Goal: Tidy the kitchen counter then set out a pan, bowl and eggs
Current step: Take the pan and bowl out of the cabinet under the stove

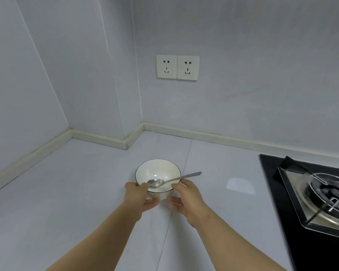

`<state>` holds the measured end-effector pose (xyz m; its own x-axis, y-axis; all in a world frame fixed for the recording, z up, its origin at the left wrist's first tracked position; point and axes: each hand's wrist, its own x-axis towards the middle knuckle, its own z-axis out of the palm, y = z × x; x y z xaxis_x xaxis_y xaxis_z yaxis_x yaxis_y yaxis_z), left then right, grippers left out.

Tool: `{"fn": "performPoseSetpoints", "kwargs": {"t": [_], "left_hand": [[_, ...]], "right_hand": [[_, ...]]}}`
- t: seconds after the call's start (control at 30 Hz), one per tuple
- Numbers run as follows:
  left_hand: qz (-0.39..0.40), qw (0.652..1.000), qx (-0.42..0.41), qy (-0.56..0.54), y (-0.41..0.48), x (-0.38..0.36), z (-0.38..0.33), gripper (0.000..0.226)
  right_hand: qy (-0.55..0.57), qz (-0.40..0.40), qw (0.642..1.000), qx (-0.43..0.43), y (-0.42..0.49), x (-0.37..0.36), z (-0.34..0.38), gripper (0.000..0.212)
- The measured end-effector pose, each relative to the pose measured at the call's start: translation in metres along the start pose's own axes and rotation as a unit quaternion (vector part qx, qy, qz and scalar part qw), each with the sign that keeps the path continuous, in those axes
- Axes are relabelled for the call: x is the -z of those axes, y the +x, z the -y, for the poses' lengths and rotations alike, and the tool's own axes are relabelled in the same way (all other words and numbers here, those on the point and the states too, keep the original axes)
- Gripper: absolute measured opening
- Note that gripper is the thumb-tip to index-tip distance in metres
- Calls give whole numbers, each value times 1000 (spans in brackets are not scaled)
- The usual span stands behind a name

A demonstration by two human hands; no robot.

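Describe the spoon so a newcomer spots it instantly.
Left of the black hob, over the pale counter, left hand and right hand hold a white bowl. The spoon lies in it, handle over the right rim: the only silver utensil.

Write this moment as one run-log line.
stage: bowl set-out | left hand: grips bowl | right hand: grips bowl's other side | spoon: in bowl, handle over rim | hob: at right

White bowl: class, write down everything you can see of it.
The round white glossy bowl, ceramic-looking with a thin dark rim, stands upright on the pale grey counter, left of the black gas hob. A silver metal spoon lies inside, handle out over the right rim. The left hand and right hand grip its near sides.
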<state>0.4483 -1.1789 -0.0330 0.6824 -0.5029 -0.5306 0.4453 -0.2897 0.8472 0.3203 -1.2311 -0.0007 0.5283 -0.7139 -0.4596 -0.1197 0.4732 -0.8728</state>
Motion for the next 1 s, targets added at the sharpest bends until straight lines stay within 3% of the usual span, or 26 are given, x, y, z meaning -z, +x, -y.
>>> {"fn": "performPoseSetpoints", "kwargs": {"t": [0.17, 0.63, 0.73, 0.8, 0.87, 1.0], "left_hand": [[-35, 997, 7, -69, 30, 13, -11, 32], [-50, 997, 10, -64, 46, 38, -15, 37], [-109, 994, 19, -22, 30, 33, -12, 52], [-146, 989, -7, 20, 10, 25, -7, 50], [-124, 990, -49, 36, -18, 12, -2, 39], [28, 995, -58, 72, -76, -29, 18, 12]], "right_hand": [[-25, -13, 999, -28, 25, -22, 2, 48], [-22, -28, 997, -67, 38, -51, -5, 11], [-7, -40, 997, -63, 27, -34, -7, 6], [2, -55, 997, -60, 14, -17, -10, 4], [16, -70, 996, -56, -3, 4, -13, 2], [37, -97, 994, -40, -46, 51, -23, 4]]}}
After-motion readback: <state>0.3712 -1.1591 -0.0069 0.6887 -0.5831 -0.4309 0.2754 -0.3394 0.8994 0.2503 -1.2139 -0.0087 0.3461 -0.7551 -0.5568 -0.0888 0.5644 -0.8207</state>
